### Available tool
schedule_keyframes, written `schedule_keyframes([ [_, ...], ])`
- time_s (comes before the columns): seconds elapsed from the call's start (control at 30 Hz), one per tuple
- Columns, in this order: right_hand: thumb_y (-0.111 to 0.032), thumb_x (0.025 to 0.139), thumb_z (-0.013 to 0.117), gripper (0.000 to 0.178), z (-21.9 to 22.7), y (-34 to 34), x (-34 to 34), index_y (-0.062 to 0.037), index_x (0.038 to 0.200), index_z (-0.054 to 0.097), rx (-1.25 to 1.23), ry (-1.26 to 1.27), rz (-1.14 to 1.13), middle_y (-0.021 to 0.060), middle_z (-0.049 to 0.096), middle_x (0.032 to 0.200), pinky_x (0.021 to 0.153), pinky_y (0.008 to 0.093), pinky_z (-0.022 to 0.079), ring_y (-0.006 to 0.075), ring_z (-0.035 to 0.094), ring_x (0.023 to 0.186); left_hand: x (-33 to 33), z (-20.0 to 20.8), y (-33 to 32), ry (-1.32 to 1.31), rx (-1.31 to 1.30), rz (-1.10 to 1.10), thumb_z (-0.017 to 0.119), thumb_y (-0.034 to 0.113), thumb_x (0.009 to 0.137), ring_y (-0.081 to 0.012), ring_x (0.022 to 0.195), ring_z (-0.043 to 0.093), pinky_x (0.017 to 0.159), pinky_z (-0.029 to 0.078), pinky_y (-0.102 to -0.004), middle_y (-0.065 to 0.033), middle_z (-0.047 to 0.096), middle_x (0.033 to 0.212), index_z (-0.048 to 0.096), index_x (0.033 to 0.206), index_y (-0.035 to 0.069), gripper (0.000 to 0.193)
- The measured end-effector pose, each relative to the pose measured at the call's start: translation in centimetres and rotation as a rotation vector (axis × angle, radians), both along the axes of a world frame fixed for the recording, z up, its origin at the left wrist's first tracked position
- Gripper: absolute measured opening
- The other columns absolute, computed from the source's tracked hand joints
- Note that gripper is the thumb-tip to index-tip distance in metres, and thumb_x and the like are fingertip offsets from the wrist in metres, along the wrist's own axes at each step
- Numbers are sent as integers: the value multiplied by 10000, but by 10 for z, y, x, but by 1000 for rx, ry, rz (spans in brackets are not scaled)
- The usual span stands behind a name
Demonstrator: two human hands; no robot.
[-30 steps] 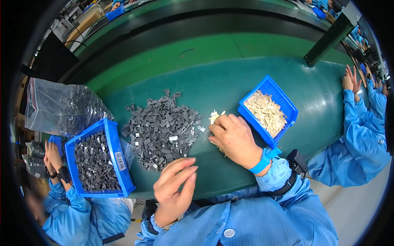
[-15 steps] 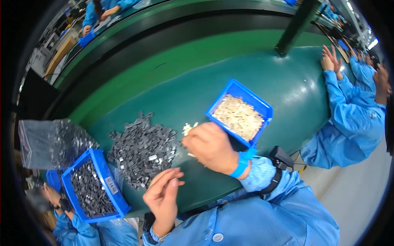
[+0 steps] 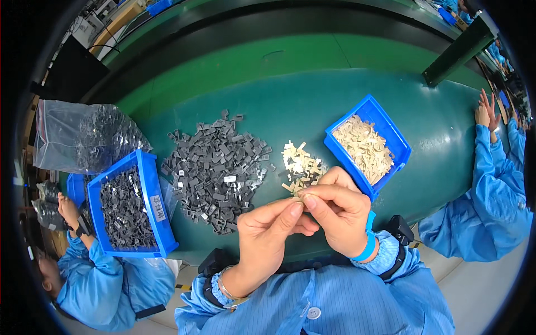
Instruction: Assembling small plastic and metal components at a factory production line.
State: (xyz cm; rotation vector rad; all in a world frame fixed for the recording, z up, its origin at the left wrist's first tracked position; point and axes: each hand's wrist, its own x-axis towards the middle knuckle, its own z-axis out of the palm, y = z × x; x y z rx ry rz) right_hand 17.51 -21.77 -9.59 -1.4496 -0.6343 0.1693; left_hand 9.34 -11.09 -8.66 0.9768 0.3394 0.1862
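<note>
Blue, pinstriped fabric sleeves (image 3: 382, 257) run up from the lower edge, both bare hands meeting just below frame centre. Left hand (image 3: 269, 237): thumb and index pressed together, pinch closed, tips pointing up and right, the other fingers curled behind. Right hand (image 3: 341, 218): same closed pinch, thumb against index, tips pointing left, knuckles up, remaining fingers bent. Fingertips of the two hands touch. A sliver of pale beige seems to show between them, but it's too small and covered to tell what is held. Wrists low, forearms angled inward; bright blue band (image 3: 367, 240) on right wrist, thin metal bracelet (image 3: 224, 283) on left. Small flat beige pieces (image 3: 298, 162) lie loose right above the hands, centre of frame, on the dark green table (image 3: 312, 106); more beige pieces fill the blue plastic bin (image 3: 347, 159) right of centre. Heap of small dark grey plastic parts (image 3: 218, 167) left of centre. Second blue plastic bin (image 3: 147, 167), full of dark parts, further left; clear plastic bag (image 3: 84, 137) of dark parts, upper left.
</note>
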Motion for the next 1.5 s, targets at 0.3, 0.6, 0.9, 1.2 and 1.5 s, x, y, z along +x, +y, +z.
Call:
schedule_keyframes([
  [0.3,-32,632,706,253,20,-13,27,-15,876,640,-205,-634,294,74,565,791,549,275,423,187,531,640,-16,7,7,24,348,-35,557,3,818,-138,668,616,576,515,-232,-114,626,831,597,934,-52,135],
  [0.6,-60,622,713,230,19,-16,25,-19,832,629,-250,-792,326,73,564,798,512,289,386,186,523,623,-21,9,8,-36,781,-45,537,13,830,-163,633,618,545,486,-237,-129,619,754,598,879,-78,120],
  [0.9,-37,771,598,53,19,-20,27,-14,818,599,-244,-271,284,90,562,798,605,276,417,172,535,693,-26,7,10,40,451,-90,550,23,829,-161,623,624,555,509,-243,-122,625,761,593,892,-53,108],
  [1.2,-31,815,583,123,11,-15,-1,50,907,598,0,653,428,63,619,783,611,200,475,84,576,692,-24,3,8,37,311,57,558,19,829,-157,623,619,549,517,-246,-142,632,775,598,928,-74,141],
  [1.5,-53,796,610,113,2,-15,-4,35,865,598,-69,436,348,57,610,758,587,217,465,78,568,676,-23,-2,4,55,503,101,586,24,808,-152,670,613,576,502,-232,-130,624,805,615,893,-70,129],
])
